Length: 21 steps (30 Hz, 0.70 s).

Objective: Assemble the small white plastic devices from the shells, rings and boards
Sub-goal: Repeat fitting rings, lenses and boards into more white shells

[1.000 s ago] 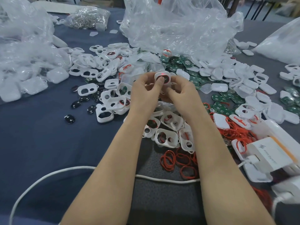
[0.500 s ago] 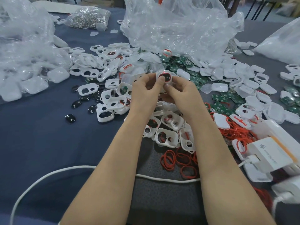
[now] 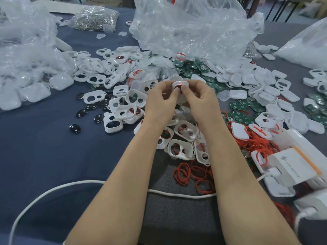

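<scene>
Shell [image 3: 180, 83] pinched between left hand [image 3: 160, 101] and right hand [image 3: 199, 101]; plastic bag [image 3: 23, 55] holds more.

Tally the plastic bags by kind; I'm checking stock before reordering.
Large plastic bags: 3, at left, centre and right; the left heap may hide another.
Small bags of metal parts: 2, one far back, one by the centre bag's right edge.
Total: 5

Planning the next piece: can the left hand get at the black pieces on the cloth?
Likely yes once freed: the left hand grips the shell, but the black pieces lie uncovered on its left.
</scene>
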{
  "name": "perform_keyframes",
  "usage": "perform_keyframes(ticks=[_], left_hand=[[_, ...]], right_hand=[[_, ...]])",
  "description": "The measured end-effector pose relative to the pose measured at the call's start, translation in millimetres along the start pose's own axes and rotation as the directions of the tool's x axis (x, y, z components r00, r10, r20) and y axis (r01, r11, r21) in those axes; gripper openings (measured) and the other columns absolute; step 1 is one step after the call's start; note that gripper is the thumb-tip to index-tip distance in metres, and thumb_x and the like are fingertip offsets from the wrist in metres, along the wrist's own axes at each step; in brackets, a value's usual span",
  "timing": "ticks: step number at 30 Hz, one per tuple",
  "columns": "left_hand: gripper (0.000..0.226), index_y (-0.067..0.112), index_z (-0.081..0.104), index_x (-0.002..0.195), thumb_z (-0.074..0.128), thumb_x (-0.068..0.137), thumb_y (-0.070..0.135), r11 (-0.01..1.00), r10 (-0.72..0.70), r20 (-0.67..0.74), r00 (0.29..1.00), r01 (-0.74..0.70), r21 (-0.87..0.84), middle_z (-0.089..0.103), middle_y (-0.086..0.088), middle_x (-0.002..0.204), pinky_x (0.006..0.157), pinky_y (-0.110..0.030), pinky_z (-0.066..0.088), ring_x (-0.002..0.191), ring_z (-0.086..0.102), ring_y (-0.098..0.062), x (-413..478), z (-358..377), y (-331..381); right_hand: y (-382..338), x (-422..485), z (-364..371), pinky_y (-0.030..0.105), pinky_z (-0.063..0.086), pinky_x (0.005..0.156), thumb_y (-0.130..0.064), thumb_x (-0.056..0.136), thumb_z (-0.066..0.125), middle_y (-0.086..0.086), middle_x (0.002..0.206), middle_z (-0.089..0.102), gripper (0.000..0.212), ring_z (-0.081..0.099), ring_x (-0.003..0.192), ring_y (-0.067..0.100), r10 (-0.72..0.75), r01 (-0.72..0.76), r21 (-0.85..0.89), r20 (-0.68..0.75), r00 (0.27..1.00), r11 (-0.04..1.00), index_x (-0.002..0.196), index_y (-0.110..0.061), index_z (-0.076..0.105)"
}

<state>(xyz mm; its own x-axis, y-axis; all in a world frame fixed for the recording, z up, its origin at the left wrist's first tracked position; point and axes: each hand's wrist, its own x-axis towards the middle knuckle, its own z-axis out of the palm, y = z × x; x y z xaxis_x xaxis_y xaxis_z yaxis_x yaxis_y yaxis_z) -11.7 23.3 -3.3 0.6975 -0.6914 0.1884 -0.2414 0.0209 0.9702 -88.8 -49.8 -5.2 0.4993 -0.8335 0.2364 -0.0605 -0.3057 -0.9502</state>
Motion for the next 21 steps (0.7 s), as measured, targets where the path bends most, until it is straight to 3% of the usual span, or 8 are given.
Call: perform_keyframes(ticks=[2,7,11,15,18,21], left_hand=[[0.012,0.019,0.062,0.101,0.057,0.095,0.010,1.000,0.000,0.001,1.000,0.000,-0.029,0.066,0.002,0.094,0.088,-0.032,0.054,0.090,0.063,-0.012,-0.2,-0.2,0.6],[0.012,0.021,0.063,0.097,0.056,0.096,0.011,0.996,-0.033,-0.005,0.999,0.033,-0.079,0.068,-0.004,0.096,0.089,-0.037,0.054,0.093,0.065,-0.017,0.0,-0.4,1.1],[0.010,0.019,0.062,0.100,0.055,0.097,0.013,0.999,-0.023,-0.033,0.999,0.022,-0.036,0.066,0.003,0.092,0.085,-0.025,0.053,0.090,0.063,-0.012,1.6,-0.7,-1.2],[0.016,0.012,0.061,0.110,0.053,0.098,0.019,0.999,-0.043,-0.055,0.998,0.044,0.031,0.062,0.005,0.092,0.078,-0.018,0.048,0.086,0.057,-0.007,5.2,-1.8,-4.2],[0.013,0.013,0.059,0.108,0.053,0.098,0.020,0.998,-0.066,-0.091,0.994,0.065,-0.016,0.060,0.008,0.088,0.076,-0.015,0.047,0.082,0.057,-0.004,4.8,-1.5,-2.7],[0.013,0.010,0.062,0.105,0.058,0.096,0.018,0.980,-0.125,-0.086,0.988,0.110,-0.166,0.068,-0.004,0.095,0.087,-0.031,0.054,0.089,0.064,-0.016,3.4,-3.1,0.2]], right_hand=[[1.1,0.5,1.3,0.016,0.046,0.073,-0.018,0.095,0.057,-0.008,0.085,0.063,0.005,0.057,0.075,0.001,-0.052,0.050,-0.072,-0.019,0.998,0.996,0.095,-0.018,0.063],[1.3,-0.1,1.0,0.023,0.049,0.078,-0.020,0.095,0.058,-0.003,0.089,0.067,0.009,0.061,0.083,0.009,-0.062,0.059,-0.073,-0.038,0.997,0.996,0.096,-0.017,0.066],[-2.7,-2.7,1.5,0.034,0.053,0.088,-0.017,0.097,0.054,-0.001,0.094,0.070,0.017,0.065,0.092,0.013,-0.033,0.033,-0.002,0.037,0.999,0.999,0.094,-0.027,0.067],[-4.8,-2.8,3.3,0.043,0.051,0.094,-0.016,0.098,0.049,0.005,0.105,0.070,0.021,0.064,0.103,0.020,0.038,-0.041,0.030,0.080,0.996,0.999,0.106,-0.019,0.068],[-4.8,-2.1,3.4,0.035,0.057,0.085,-0.012,0.099,0.047,0.007,0.104,0.069,0.023,0.066,0.098,0.020,0.096,-0.109,0.137,0.100,0.990,0.985,0.110,-0.014,0.067],[-3.3,-2.4,2.6,0.028,0.057,0.078,-0.015,0.099,0.051,0.010,0.100,0.069,0.022,0.067,0.089,0.017,0.100,-0.130,0.187,0.160,0.982,0.974,0.113,-0.008,0.066]])
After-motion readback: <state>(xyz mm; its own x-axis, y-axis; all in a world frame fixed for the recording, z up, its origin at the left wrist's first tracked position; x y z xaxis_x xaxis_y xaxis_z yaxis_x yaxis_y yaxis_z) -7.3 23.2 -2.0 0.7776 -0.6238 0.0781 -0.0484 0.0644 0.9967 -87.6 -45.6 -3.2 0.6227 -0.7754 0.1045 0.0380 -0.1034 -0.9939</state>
